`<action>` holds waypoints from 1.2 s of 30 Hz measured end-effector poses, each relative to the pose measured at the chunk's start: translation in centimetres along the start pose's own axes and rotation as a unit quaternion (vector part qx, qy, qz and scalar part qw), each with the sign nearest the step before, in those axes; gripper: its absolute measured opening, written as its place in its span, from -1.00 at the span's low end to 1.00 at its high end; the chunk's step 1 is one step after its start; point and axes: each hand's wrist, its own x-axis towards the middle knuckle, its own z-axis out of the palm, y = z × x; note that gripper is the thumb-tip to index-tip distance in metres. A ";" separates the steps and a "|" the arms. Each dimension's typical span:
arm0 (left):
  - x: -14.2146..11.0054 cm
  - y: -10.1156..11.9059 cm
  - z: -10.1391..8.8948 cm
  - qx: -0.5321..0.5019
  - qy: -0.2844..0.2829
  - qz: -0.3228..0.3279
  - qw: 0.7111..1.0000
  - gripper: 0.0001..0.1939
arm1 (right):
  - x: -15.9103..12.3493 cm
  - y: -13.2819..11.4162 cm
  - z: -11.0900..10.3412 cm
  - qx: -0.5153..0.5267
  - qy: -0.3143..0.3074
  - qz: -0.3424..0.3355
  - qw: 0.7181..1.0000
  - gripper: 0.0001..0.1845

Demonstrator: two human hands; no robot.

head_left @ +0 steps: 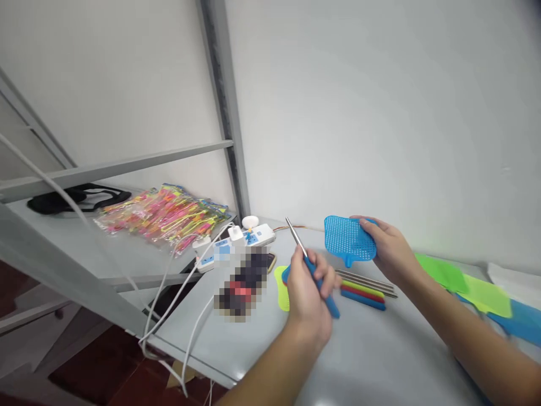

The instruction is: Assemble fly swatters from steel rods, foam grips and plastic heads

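Observation:
My left hand (308, 290) is closed round a blue handle (327, 298) with a thin metal rod (296, 237) that sticks up and to the left. My right hand (391, 248) grips a blue mesh swatter head (349, 239), holding it above the grey table (380, 355). The rod's tip and the swatter head are apart. On the table between my hands lie a few more handles (366, 290) with metal rods, green, red and blue. A yellow-green swatter head (282, 287) lies flat, partly behind my left hand.
Green swatter heads (465, 279) and a blue one (524, 321) lie at the right edge. A white power strip (236, 242) with plugs and cables sits at the table's back left, beside a blurred dark object (243, 285). A shelf holds packets of colourful items (163, 214) and a black strap (76, 197).

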 end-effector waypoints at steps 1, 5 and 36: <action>0.8 -0.4 1.3 0.007 -0.031 0.021 0.999 -0.64 | -0.5 -0.2 -1.3 0.023 0.036 -0.010 0.999 -0.49; 2.9 -3.6 3.2 0.117 -0.120 -0.079 0.983 -0.44 | -3.1 -0.3 -6.6 0.037 0.159 -0.045 0.986 -0.53; 0.7 -9.3 -2.9 0.343 -0.286 -0.381 0.810 -0.67 | -8.7 3.6 -11.7 0.003 0.344 0.037 0.938 -0.61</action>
